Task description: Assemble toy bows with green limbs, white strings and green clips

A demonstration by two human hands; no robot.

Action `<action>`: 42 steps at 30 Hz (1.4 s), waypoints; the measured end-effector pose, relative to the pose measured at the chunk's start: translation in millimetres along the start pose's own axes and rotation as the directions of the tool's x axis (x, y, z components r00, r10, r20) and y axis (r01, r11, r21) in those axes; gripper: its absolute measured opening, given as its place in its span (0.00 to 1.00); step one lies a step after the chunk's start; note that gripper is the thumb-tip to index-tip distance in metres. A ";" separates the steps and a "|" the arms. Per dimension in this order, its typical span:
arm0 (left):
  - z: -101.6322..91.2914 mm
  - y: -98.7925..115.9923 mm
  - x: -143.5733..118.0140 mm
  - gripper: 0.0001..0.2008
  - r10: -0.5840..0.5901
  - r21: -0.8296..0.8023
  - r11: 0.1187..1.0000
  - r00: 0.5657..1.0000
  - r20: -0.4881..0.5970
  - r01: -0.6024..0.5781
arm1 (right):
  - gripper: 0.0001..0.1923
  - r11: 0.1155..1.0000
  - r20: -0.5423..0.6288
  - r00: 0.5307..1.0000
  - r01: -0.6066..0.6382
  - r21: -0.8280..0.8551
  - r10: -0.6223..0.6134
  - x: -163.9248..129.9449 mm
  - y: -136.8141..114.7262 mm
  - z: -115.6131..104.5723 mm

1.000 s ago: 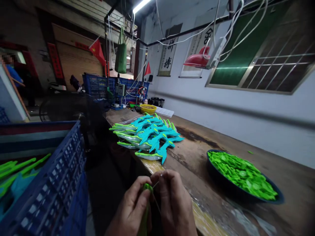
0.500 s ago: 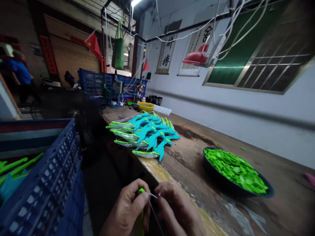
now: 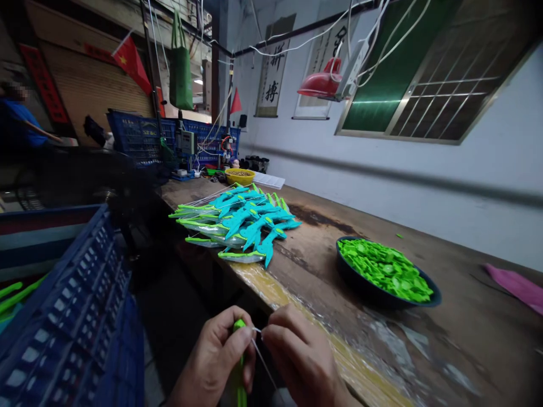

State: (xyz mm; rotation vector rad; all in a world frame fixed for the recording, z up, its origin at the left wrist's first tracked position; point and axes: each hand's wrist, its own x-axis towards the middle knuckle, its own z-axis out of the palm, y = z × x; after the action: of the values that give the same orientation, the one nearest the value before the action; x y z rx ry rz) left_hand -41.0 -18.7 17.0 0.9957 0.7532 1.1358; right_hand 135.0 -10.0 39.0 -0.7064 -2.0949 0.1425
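Note:
My left hand is closed round the green end of what looks like a toy bow; its lower part is hidden. A thin white string runs from the tip at my left thumb. My right hand pinches the string's short end, just right of the tip. Beyond my hands, a pile of turquoise and green toy bows with white strings lies along the table's near edge. To the right stands a dark bowl full of small bright green plastic pieces.
A blue plastic crate with green and turquoise parts stands at left. The wooden table has yellowish tape along its edge. A yellow bowl sits at its far end, and a red lamp hangs above. A person in blue is at far left.
The view has swung slightly to the right, so the table things appear further left. My hands stay close together at the bow's tip, the right still pinching the string.

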 end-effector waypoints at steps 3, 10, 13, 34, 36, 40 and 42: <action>-0.6 -1.8 1.0 0.16 0.009 0.000 1.000 0.999 0.032 -0.009 | 0.07 1.000 0.013 1.000 0.026 -0.005 -0.026 -4.5 -1.1 4.1; 0.3 -3.0 1.9 0.15 0.011 0.039 0.999 0.995 0.096 -0.015 | 0.07 0.996 -0.024 0.996 0.082 -0.031 -0.083 -15.2 2.6 10.0; 4.5 0.1 1.7 0.15 -0.001 0.029 1.000 0.994 0.105 -0.002 | 0.09 0.997 -0.037 0.997 0.075 0.018 -0.074 -18.9 6.5 9.0; 7.1 -11.3 4.5 0.16 -0.098 -0.009 0.995 0.983 0.152 0.101 | 0.08 0.830 -0.061 0.881 -0.418 0.369 0.470 5.8 -4.4 -0.1; 5.4 -12.4 4.8 0.16 -0.100 -0.050 0.993 0.986 0.137 0.107 | 0.08 0.796 -0.047 0.850 -0.470 0.381 0.525 6.1 -5.2 2.6; 1.9 -11.9 6.3 0.15 -0.095 -0.053 0.994 0.993 0.065 0.098 | 0.06 0.901 -0.154 0.914 -0.320 0.294 0.375 -4.6 -3.4 9.5; 0.7 -12.6 7.6 0.15 -0.095 -0.032 0.995 0.991 0.096 0.098 | 0.06 0.829 -0.122 0.881 -0.372 0.418 0.457 -7.3 -5.7 11.5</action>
State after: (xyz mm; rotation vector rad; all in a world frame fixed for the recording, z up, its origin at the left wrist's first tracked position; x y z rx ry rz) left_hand -33.6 -12.9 5.6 0.9651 0.6948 1.0090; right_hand 126.6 -16.9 28.8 -0.8830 -1.6066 0.6746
